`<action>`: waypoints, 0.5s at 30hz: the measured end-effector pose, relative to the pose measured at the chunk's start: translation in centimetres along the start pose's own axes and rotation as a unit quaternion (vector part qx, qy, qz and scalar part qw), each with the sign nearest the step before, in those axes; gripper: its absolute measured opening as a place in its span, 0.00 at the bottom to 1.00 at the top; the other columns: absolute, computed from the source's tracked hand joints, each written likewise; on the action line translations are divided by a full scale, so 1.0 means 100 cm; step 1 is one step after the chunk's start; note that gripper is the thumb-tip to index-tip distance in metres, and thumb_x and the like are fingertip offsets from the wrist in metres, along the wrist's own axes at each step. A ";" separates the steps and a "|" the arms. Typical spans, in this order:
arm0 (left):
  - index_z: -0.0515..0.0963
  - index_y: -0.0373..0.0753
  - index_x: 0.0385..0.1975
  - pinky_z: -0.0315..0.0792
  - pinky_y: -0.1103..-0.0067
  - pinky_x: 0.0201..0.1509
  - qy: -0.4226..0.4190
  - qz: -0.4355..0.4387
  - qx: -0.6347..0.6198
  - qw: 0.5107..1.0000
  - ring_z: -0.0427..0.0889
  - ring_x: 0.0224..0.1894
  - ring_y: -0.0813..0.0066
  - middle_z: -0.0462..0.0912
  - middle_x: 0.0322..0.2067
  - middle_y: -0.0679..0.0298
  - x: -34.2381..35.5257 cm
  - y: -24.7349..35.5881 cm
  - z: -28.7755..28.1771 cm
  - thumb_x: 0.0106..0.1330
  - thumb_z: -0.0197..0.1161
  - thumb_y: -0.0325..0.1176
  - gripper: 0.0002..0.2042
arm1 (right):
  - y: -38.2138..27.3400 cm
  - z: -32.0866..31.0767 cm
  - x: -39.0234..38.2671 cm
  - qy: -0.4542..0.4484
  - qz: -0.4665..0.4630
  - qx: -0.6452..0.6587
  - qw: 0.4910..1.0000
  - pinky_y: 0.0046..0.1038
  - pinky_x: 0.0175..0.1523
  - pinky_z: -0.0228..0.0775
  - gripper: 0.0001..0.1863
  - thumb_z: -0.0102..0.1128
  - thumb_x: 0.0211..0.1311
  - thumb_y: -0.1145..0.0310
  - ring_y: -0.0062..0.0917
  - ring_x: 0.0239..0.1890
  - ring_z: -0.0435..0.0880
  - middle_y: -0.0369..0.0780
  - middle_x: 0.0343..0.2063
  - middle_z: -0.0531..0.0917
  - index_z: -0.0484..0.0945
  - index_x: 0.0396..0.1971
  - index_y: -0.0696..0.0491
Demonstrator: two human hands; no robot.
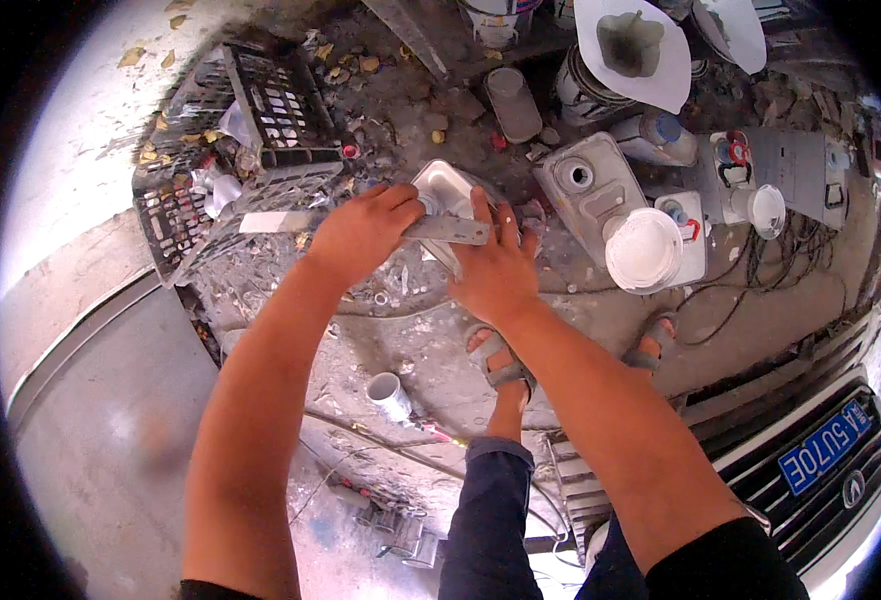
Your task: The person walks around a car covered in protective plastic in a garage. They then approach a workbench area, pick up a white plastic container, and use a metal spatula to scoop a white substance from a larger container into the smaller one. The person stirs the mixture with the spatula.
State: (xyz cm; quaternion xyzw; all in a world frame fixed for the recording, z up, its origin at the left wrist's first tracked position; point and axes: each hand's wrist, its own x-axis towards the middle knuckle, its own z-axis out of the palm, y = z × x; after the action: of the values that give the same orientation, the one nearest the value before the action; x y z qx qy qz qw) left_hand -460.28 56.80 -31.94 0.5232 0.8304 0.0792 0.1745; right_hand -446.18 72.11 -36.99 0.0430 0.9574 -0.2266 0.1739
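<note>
My left hand (pixel 358 238) is closed round a flat metal strip (pixel 447 230) that looks like a ruler, with a hole near its right end. The strip lies level across a rectangular metal can (pixel 444 180), its other end reaching left past my wrist. My right hand (pixel 500 262) grips the right side of the can, fingers bent over its rim near the strip's end. My hands cover much of the can, so its opening is mostly hidden.
A black plastic crate (pixel 285 110) with litter stands at left. Rectangular cans (pixel 588 190) and a white-lidded tub (pixel 643 250) stand at right. A cup (pixel 388 395) lies near my feet, cables (pixel 760 270) trail at right, and a car front (pixel 810 470) is at lower right.
</note>
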 end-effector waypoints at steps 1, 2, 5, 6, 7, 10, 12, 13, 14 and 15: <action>0.74 0.42 0.38 0.78 0.72 0.44 -0.009 0.014 0.004 1.000 0.79 0.44 0.63 0.75 0.39 0.65 0.001 -0.002 0.000 0.49 0.66 0.29 0.15 | 0.000 0.002 0.000 0.013 -0.001 -0.001 1.000 0.59 0.61 0.53 0.40 0.67 0.43 0.56 0.47 0.68 0.52 0.43 0.70 0.46 0.66 0.62 0.36; 0.74 0.42 0.37 0.78 0.72 0.44 -0.008 0.017 0.002 1.000 0.79 0.43 0.63 0.75 0.39 0.65 0.002 -0.003 0.000 0.49 0.66 0.29 0.14 | 0.001 0.003 0.000 0.026 -0.001 -0.003 1.000 0.59 0.61 0.53 0.40 0.67 0.43 0.56 0.47 0.68 0.52 0.43 0.71 0.46 0.66 0.62 0.36; 0.74 0.42 0.35 0.78 0.72 0.43 -0.006 0.019 0.000 1.000 0.79 0.42 0.63 0.76 0.38 0.66 0.004 -0.005 0.003 0.49 0.66 0.29 0.13 | 0.001 0.004 0.000 0.032 0.001 -0.003 0.999 0.59 0.61 0.52 0.41 0.68 0.43 0.56 0.47 0.68 0.52 0.43 0.71 0.46 0.65 0.63 0.36; 0.75 0.42 0.35 0.77 0.72 0.43 -0.006 0.015 0.002 1.000 0.79 0.42 0.63 0.76 0.38 0.66 0.004 -0.005 0.005 0.49 0.66 0.30 0.12 | 0.001 0.003 0.000 0.028 0.002 -0.003 1.000 0.59 0.61 0.52 0.41 0.68 0.43 0.56 0.47 0.68 0.52 0.43 0.70 0.47 0.64 0.63 0.36; 0.75 0.42 0.35 0.77 0.72 0.43 -0.005 0.011 0.004 1.000 0.79 0.41 0.63 0.76 0.38 0.66 0.004 -0.005 0.006 0.50 0.66 0.30 0.12 | 0.001 0.003 0.000 0.017 0.001 -0.015 1.000 0.59 0.60 0.53 0.41 0.68 0.43 0.56 0.47 0.68 0.52 0.43 0.70 0.47 0.64 0.63 0.36; 0.75 0.42 0.35 0.77 0.71 0.44 -0.021 0.006 0.014 1.000 0.79 0.42 0.63 0.75 0.37 0.65 0.010 -0.008 0.010 0.50 0.65 0.30 0.12 | -0.002 0.001 0.001 -0.001 -0.003 -0.027 1.000 0.58 0.60 0.53 0.41 0.68 0.42 0.56 0.46 0.68 0.52 0.43 0.70 0.47 0.65 0.62 0.36; 0.75 0.42 0.35 0.77 0.70 0.44 -0.005 0.043 -0.012 0.999 0.79 0.42 0.62 0.76 0.38 0.65 0.008 -0.015 0.004 0.51 0.65 0.30 0.11 | -0.004 -0.003 0.000 0.006 -0.005 -0.006 1.000 0.58 0.60 0.54 0.40 0.69 0.42 0.55 0.46 0.67 0.52 0.44 0.70 0.48 0.67 0.61 0.37; 0.75 0.42 0.35 0.77 0.70 0.45 0.003 0.065 -0.027 0.998 0.79 0.43 0.62 0.76 0.38 0.64 0.009 -0.016 0.001 0.52 0.64 0.30 0.11 | -0.001 0.002 0.000 0.024 -0.005 -0.016 1.000 0.58 0.60 0.54 0.39 0.69 0.41 0.55 0.47 0.67 0.52 0.44 0.70 0.48 0.68 0.60 0.37; 0.75 0.41 0.35 0.77 0.70 0.45 0.001 0.065 -0.024 0.998 0.79 0.43 0.62 0.76 0.38 0.64 0.011 -0.015 0.001 0.51 0.65 0.30 0.11 | 0.003 0.006 0.000 0.042 -0.005 -0.025 0.999 0.58 0.60 0.54 0.39 0.69 0.41 0.55 0.47 0.67 0.52 0.44 0.70 0.48 0.68 0.60 0.37; 0.76 0.41 0.35 0.77 0.70 0.45 -0.002 0.065 -0.022 0.998 0.79 0.43 0.62 0.76 0.38 0.64 0.013 -0.013 0.001 0.51 0.65 0.30 0.11 | 0.006 0.010 -0.001 0.059 -0.006 -0.035 0.998 0.58 0.60 0.55 0.38 0.68 0.41 0.55 0.47 0.67 0.52 0.44 0.70 0.48 0.69 0.59 0.37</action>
State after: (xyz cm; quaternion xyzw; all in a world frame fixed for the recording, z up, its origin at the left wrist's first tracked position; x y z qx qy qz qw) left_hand -461.81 57.34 -32.73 0.5722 0.7925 0.1074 0.1815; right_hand -445.71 72.22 -38.10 0.0446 0.9736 -0.1908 0.1169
